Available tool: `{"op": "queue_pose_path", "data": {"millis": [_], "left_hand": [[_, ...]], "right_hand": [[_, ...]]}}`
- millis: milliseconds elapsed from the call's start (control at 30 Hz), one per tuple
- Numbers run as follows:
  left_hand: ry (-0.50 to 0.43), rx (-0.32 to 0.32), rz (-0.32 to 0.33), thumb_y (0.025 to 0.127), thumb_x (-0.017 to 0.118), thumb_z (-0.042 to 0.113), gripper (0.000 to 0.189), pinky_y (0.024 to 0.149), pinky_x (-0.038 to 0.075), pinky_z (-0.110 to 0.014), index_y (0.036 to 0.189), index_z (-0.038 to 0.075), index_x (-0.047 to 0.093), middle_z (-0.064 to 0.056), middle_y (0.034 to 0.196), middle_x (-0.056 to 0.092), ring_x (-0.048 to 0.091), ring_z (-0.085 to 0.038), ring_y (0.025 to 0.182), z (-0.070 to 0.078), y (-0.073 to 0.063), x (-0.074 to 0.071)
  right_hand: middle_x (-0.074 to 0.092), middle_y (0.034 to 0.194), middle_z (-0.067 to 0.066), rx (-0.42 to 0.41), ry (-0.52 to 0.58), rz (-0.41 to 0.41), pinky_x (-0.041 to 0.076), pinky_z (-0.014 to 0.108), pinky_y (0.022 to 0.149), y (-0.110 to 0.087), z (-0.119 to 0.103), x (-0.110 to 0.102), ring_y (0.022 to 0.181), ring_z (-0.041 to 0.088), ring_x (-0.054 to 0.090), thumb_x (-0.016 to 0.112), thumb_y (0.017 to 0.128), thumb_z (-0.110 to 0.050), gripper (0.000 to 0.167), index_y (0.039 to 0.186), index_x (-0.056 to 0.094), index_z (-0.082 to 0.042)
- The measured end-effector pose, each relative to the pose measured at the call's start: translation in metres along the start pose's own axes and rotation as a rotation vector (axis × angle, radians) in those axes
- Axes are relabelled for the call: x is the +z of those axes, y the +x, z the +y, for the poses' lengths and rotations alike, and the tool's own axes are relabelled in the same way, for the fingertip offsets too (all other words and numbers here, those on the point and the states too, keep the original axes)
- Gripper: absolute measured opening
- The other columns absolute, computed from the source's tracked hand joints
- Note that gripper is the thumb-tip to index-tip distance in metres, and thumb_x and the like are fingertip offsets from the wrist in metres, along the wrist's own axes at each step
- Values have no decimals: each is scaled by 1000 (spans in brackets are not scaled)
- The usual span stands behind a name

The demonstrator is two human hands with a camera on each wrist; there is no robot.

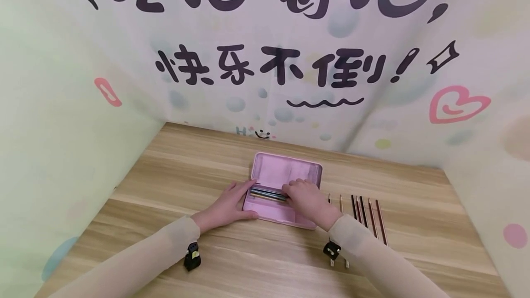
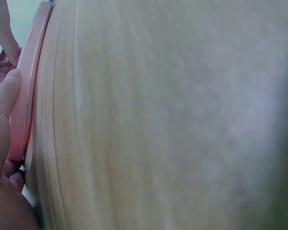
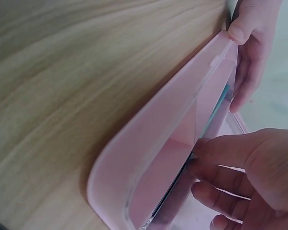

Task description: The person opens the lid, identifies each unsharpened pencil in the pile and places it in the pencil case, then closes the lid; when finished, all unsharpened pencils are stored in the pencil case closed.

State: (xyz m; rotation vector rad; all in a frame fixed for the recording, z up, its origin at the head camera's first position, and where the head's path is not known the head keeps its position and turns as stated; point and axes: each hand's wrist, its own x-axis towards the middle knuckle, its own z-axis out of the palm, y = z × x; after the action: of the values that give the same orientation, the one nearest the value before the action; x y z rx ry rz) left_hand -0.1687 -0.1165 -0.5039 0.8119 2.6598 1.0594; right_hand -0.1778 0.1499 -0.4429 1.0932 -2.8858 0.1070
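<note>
From where I stand, the work looks to me only partly done. The pink case (image 1: 271, 211) lies on the middle of the tabletop (image 1: 248, 261) with its lid (image 1: 281, 169) turned back on the far side. A small bundle of pencils (image 1: 267, 194) is already inside, lying left to right; I cannot count them exactly. Outside, to the right of the case, the loose pencils (image 1: 372, 217) lie in a row, seven by my count, so these remain out of it, and the lid is not yet down.

The left hand (image 1: 225, 206) has its grip spread over the left end of the case and holds it there. The grip of the right hand (image 1: 310, 201) is nearly closed: thumb and finger pinch at the right part of the bundle, but how many they have, I cannot tell.

The right sleeve (image 1: 372, 252) passes above the loose pencils and hides parts of them. Behind the tabletop hangs a printed cloth (image 1: 232, 114).
</note>
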Motion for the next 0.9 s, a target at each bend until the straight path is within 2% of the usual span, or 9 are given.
{"op": "queue_pose_path", "data": {"millis": [433, 667, 900], "left_hand": [[-8, -1, 2, 88, 85, 40, 97, 129, 13, -60, 161, 2, 34, -25, 159, 44, 41, -40, 148, 2, 1, 0], [10, 4, 0, 88, 84, 40, 97, 129, 12, -60, 161, 1, 33, -25, 159, 43, 41, -40, 148, 1, 2, 0], [6, 3, -5, 89, 84, 38, 97, 129, 12, -60, 161, 0, 32, -26, 159, 43, 41, -41, 148, 4, 1, -2]], "right_hand": [[63, 74, 0, -3, 11, 29, 52, 39, 63, -5, 2, 4, 71, 21, 63, 79, 88, -2, 19, 79, 64, -11], [63, 74, 0, 56, 28, 21, 54, 42, 68, -11, 3, -1, 70, 21, 60, 79, 88, -3, 20, 80, 64, -12], [54, 68, -4, 107, 48, 116, 51, 40, 66, -28, 7, -9, 66, 18, 55, 78, 87, -2, 25, 75, 59, -14]]}}
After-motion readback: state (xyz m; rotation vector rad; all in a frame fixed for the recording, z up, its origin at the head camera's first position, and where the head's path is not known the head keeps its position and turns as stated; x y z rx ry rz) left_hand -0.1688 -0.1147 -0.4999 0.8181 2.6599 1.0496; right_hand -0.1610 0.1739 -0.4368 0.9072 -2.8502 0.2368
